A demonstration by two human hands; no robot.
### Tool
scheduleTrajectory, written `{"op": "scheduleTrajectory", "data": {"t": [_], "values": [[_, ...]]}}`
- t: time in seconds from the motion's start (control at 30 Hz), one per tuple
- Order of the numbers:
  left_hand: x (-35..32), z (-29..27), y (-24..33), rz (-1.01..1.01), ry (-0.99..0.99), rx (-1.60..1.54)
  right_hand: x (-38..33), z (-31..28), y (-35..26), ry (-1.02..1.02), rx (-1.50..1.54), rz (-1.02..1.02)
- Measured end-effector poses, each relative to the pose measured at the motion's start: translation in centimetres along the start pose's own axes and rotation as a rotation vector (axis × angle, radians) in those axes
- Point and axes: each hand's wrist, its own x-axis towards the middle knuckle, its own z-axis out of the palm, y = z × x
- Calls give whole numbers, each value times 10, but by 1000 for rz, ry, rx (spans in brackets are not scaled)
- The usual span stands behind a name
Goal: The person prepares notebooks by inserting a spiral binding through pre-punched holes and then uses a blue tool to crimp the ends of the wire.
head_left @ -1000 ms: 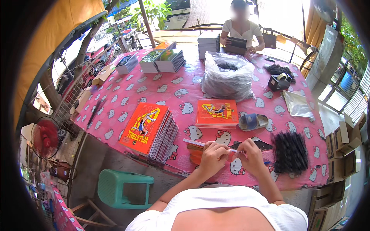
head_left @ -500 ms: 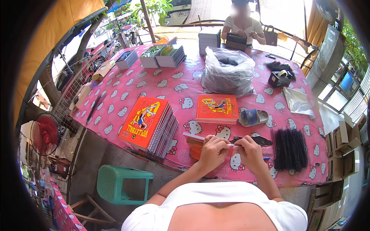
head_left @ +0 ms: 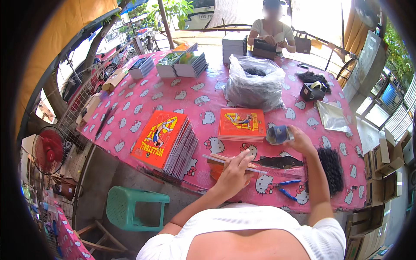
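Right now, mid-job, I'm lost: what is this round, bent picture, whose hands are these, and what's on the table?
No machine here: a person works with two bare hands. The one picture comes from a wide camera worn on the head, looking down, so straight edges bend near the rim and the forearms enter from below.

The left hand rests on a thin stack of pages with a wire spine at the near edge of the pink table. The right hand holds a small blue roll above the table.

Also there: a fanned pile of orange notebooks, a flat orange stack, a bag of black coils, a row of black coils and blue pliers. Another person sits at the far side.
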Motion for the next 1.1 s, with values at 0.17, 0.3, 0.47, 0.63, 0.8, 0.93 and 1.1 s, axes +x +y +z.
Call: {"op": "scheduleTrajectory", "data": {"t": [0.17, 0.3, 0.47, 0.63, 0.8, 0.93, 1.1], "values": [[2, -8, -7, 101, -102, 143, 19, 51, 86, 41, -219, 29], [7, -4, -10, 16, -47, 89, 22, 67, 86, 167, -242, 24], [4, -8, -14, -14, -15, 15, -26, 42, -8, 413, 1904, -172], [5, -2, -19, 34, -7, -12, -39, 51, -23, 22, 1012, -276], [11, 1, -12, 9, 17, -11, -33, 36, -31, -171, 481, -214], [7, -4, -10, -56, -30, 31, -34, 45, -34, -231, 945, -201], [21, -25, -12, -173, -62, 149, -23, 41, -44, -331, 1292, -82]]}}
